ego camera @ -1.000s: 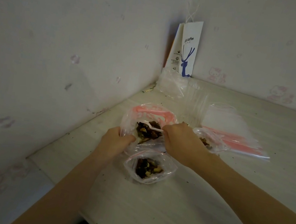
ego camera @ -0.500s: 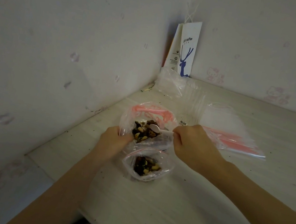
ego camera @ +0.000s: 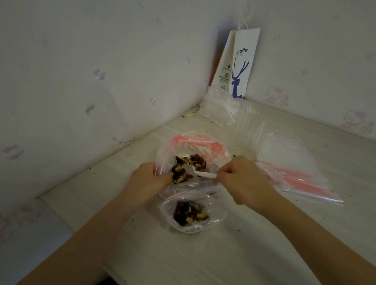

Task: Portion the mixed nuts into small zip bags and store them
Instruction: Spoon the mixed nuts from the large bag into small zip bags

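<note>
Pale wood tabletop point(ego camera: 211, 269) is filling a corner between two papered walls, with a paper coffee bag point(ego camera: 241, 62) leaning at the back and a pile of empty zip bags point(ego camera: 300, 170) lying off to the right. The left hand point(ego camera: 149, 180) is gripping the near-left edge of the big bag of nuts point(ego camera: 189, 157), fingers curled on the plastic and keeping its mouth wide. The right hand point(ego camera: 242, 180) is pinching the end of a white plastic spoon point(ego camera: 202, 173), whose handle is running left to right and whose bowl is resting among the nuts.

A small zip bag point(ego camera: 191, 213), already partly filled, is lying just toward the person from the big one, between the two wrists, its pink-lined mouth facing up toward the spoon. A loaded spoon would probably be travelling straight back toward the body, and the right hand looks the nearer for that.

Compared with a second ago, the right fist is sitting slightly farther right, showing more handle; the left hand and small bag are lying as before.
</note>
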